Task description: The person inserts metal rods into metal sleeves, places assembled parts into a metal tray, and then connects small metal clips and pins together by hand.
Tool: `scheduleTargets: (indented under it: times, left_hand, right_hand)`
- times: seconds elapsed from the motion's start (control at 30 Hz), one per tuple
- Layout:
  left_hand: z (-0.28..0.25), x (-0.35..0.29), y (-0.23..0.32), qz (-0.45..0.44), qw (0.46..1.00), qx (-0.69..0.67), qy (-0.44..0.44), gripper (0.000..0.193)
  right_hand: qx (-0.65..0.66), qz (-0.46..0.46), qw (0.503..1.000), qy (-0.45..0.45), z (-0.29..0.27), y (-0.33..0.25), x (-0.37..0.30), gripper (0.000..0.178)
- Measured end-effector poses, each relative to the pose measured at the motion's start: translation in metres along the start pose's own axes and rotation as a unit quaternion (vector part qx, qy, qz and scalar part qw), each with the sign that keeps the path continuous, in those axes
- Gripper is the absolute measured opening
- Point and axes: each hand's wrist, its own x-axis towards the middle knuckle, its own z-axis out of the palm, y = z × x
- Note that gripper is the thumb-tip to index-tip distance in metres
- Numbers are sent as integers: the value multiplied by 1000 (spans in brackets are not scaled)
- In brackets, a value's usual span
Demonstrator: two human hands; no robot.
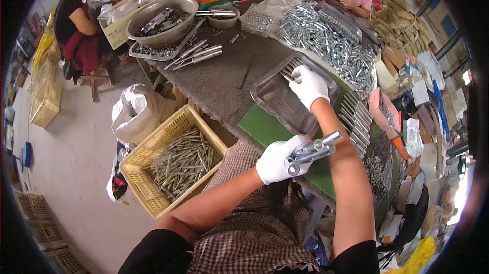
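Observation:
My left hand point(281, 161), in a white glove, is closed around several shiny metal tubes point(315, 151) with round open ends. They point to the right, over the table's near edge. My right hand point(309, 86), also in a white glove, reaches into a shallow grey plastic tray point(275, 102). Its fingers are closed on slim metal rods point(292, 66) lying at the tray's far end; the glove partly hides them. Under the tray lies a green mat point(260, 125). To the right of my right forearm, a row of metal bolts point(355, 120) lies side by side.
A yellow plastic basket point(133, 185) of long metal rods stands left of my lap. Behind the tray spreads a pile of metal fasteners point(326, 34). A metal basin point(178, 6) and loose rods point(196, 54) sit far left. Two people point(76, 24) work nearby.

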Motion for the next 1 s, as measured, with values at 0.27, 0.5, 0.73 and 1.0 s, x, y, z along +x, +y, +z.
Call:
scheduleTargets:
  times: [0.27,0.5,0.73,1.0]
  left_hand:
    - [-4,0,10,-62,997,3,54,41]
    - [0,8,12,-98,994,18,34,36]
    - [4,6,0,-49,998,5,36,33]
    - [4,7,-6,-35,999,28,11,39]
  right_hand:
    - [529,-83,831,150,-117,-48,-95,37]
    - [351,-132,918,130,-135,-79,-175,36]
    - [29,-342,932,118,-120,-86,-161,32]
    - [-16,-376,919,121,-118,-94,-163,31]
